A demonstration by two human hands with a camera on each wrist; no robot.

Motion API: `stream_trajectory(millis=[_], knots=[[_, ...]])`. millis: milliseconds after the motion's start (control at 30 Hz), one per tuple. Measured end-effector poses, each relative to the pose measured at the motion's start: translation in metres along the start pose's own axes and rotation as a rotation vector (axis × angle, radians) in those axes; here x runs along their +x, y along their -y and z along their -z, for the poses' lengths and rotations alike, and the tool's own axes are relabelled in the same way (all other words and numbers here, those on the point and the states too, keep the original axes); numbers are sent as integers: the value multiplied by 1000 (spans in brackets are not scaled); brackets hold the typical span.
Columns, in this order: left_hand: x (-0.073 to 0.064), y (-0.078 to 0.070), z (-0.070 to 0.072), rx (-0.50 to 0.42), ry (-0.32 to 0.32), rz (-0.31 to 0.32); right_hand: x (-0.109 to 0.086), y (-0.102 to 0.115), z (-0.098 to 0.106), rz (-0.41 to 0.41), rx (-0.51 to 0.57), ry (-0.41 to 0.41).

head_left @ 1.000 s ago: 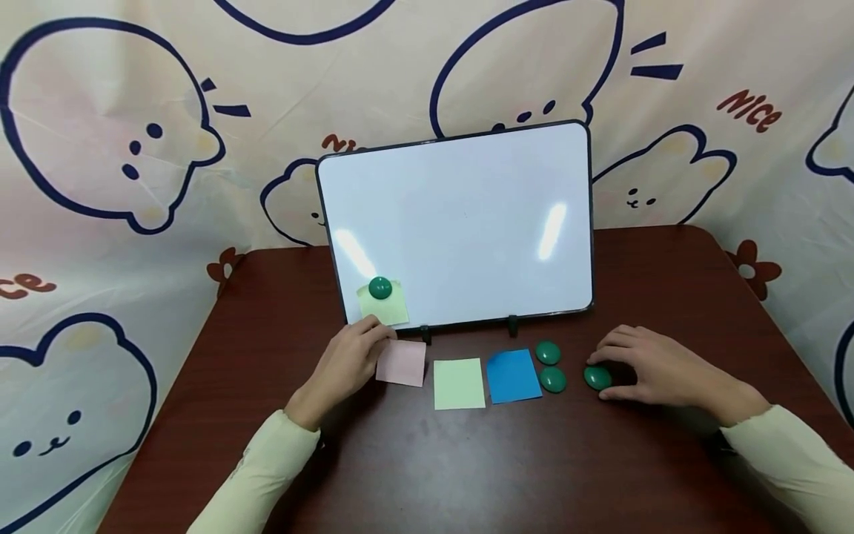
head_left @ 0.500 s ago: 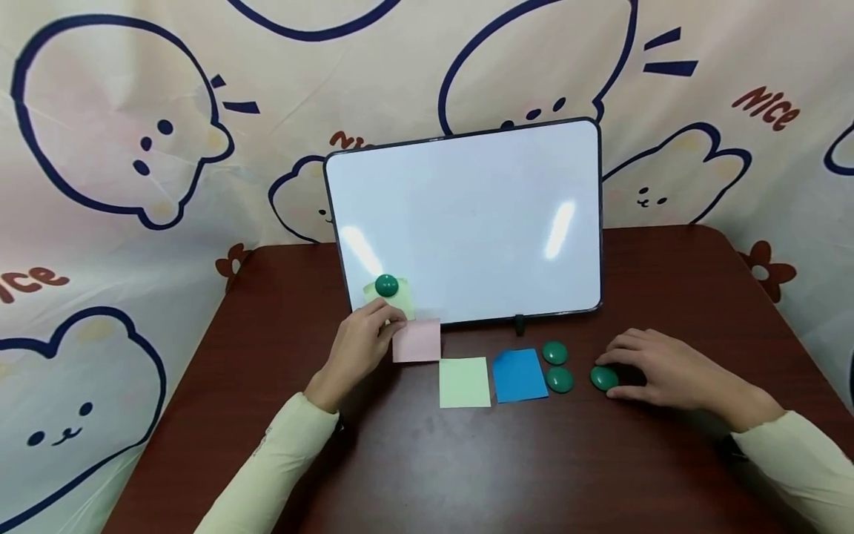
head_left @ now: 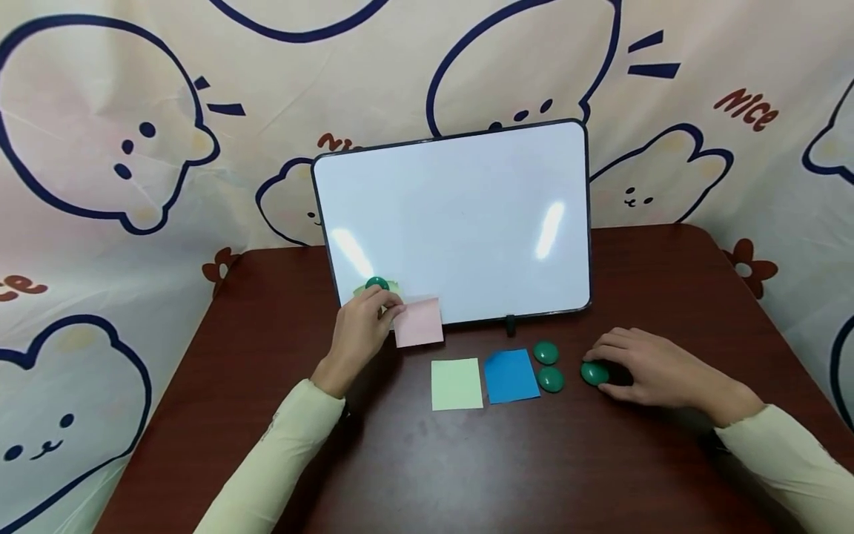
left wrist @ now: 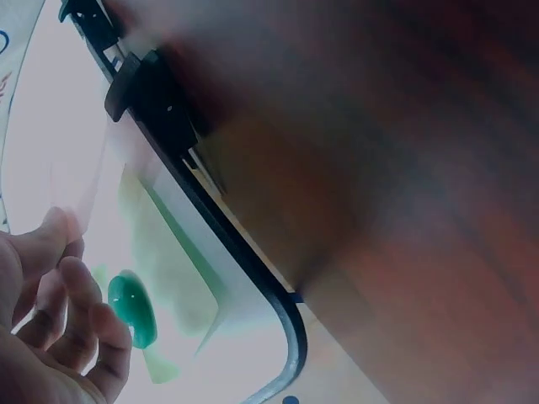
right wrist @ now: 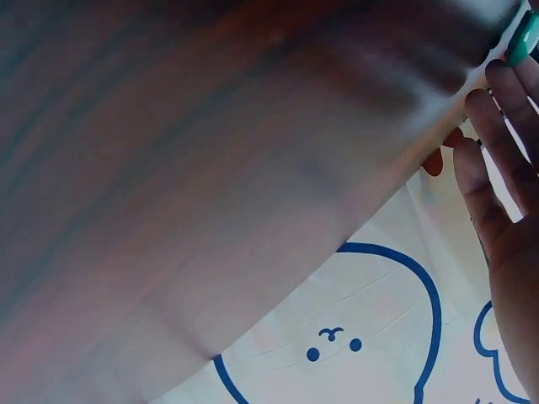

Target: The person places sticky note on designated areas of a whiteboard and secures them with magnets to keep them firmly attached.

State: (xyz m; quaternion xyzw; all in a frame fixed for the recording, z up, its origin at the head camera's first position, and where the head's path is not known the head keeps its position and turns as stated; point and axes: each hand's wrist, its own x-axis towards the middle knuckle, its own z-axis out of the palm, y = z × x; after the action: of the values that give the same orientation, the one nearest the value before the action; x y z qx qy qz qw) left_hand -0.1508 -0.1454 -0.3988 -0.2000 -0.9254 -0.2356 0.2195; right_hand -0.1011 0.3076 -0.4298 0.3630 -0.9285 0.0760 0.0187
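My left hand [head_left: 361, 330] pinches a pink sticky note [head_left: 419, 323] by its left edge between thumb and forefinger. The note overlaps the bottom edge of a whiteboard [head_left: 460, 222]. Partly behind that hand, a green sticky note [left wrist: 173, 261] is on the board under a round green magnet [left wrist: 132, 308]. At the right, my right hand [head_left: 650, 368] holds another round green magnet [head_left: 593, 373] between thumb and fingers, low over the brown table [head_left: 507, 467]. In the right wrist view, a bit of green magnet [right wrist: 524, 42] shows at the fingertips.
On the table before the board lie a pale green sticky note [head_left: 457, 384] and a blue sticky note [head_left: 511, 377]. Two more green magnets, an upper magnet [head_left: 545, 352] and a lower magnet [head_left: 550, 379], sit beside the blue one. Black feet [head_left: 510, 325] support the board.
My left hand has lifted the pink note from the table up and slightly right, to the board's lower edge. My right hand stays at its magnet, almost unmoved.
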Motion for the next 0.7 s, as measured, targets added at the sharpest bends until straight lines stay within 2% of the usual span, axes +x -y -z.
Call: stream_trajectory(millis=[233, 367, 500, 700], knots=[[10, -2, -5, 32, -29, -6, 4, 2, 1, 6, -1, -17], [13, -3, -8, 40, -40, 20, 6, 2, 0, 18, 0, -21], [17, -4, -10, 32, -35, 42, 7, 3, 0, 15, -4, -13], [28, -6, -12, 14, -49, 32, 6, 4, 2, 2, -8, -11]])
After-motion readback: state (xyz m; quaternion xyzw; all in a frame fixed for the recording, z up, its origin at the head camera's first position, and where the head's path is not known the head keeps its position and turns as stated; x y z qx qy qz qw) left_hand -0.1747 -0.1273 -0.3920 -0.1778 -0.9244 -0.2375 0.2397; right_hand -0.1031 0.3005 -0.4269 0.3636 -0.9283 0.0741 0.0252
